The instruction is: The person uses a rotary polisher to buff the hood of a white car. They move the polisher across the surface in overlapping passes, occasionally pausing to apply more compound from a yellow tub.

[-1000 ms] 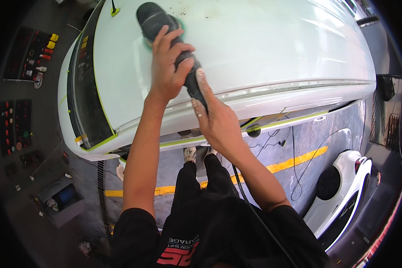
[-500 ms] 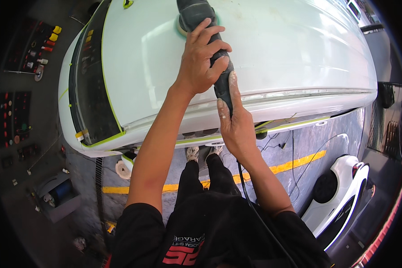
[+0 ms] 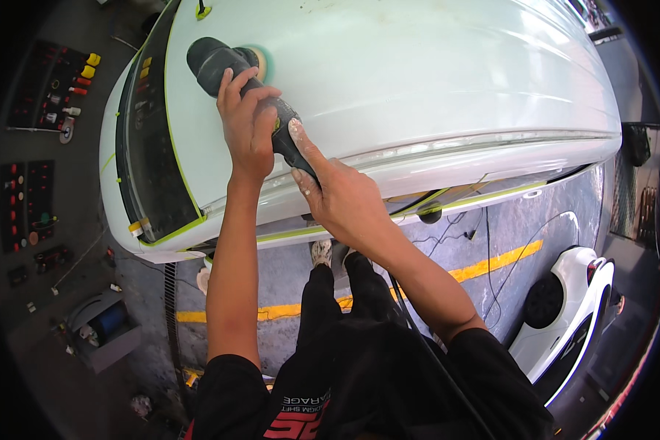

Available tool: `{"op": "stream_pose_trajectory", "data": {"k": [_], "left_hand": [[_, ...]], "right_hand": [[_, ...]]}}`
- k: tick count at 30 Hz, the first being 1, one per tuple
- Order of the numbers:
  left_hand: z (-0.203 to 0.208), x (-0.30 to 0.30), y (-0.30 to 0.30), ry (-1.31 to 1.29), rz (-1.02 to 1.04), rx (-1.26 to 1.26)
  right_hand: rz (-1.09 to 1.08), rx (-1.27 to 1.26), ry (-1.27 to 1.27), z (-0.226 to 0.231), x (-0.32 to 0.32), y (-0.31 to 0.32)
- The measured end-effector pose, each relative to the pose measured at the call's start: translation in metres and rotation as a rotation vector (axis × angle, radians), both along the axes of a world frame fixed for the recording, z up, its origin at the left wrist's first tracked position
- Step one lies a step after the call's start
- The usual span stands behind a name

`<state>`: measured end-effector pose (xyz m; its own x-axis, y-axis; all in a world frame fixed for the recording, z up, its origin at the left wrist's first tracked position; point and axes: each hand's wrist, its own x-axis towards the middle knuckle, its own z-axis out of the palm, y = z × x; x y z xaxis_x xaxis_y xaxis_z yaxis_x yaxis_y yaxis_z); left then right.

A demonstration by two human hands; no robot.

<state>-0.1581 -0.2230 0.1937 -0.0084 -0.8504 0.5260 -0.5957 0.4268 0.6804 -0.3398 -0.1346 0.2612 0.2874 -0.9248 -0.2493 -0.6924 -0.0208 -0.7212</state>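
A black car polisher [image 3: 214,64] lies across the white car roof [image 3: 418,81], its round pad [image 3: 255,64] against the paint near the windshield. Around its forward body wraps my left hand [image 3: 246,125], the fingers over the top. Farther back, my right hand [image 3: 341,198] grips the rear end of the handle, thumb and forefinger along its sides. Whitish residue marks the right fingertips. A dark power cord [image 3: 447,389] runs back over my right side from the tool.
Green masking tape [image 3: 174,132] borders the windshield [image 3: 147,139], and a small bottle [image 3: 137,228] rests at its lower corner. Below are a floor with a yellow stripe [image 3: 491,265] and loose cables. Another white car [image 3: 557,323] stands at right; a grey bin [image 3: 99,326] sits at left.
The polisher has swept left across the roof toward the windshield, both hands moving with it. Its head now tilts to the upper left, and the pad shows on its right side.
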Motion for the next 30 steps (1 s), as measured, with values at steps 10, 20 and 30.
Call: {"op": "stream_pose_trajectory", "data": {"k": [10,20,30], "left_hand": [[0.021,-0.108,-0.042,-0.004,-0.124,-0.08],[0.036,-0.192,-0.079,-0.063,-0.512,-0.065],[0.021,-0.123,-0.057,-0.053,-0.47,-0.053]], "right_hand": [[-0.204,-0.153,-0.057,0.007,-0.09,-0.009],[-0.576,-0.061,-0.201,0.006,-0.107,0.008],[-0.525,-0.079,-0.186,-0.013,-0.046,0.025]]}}
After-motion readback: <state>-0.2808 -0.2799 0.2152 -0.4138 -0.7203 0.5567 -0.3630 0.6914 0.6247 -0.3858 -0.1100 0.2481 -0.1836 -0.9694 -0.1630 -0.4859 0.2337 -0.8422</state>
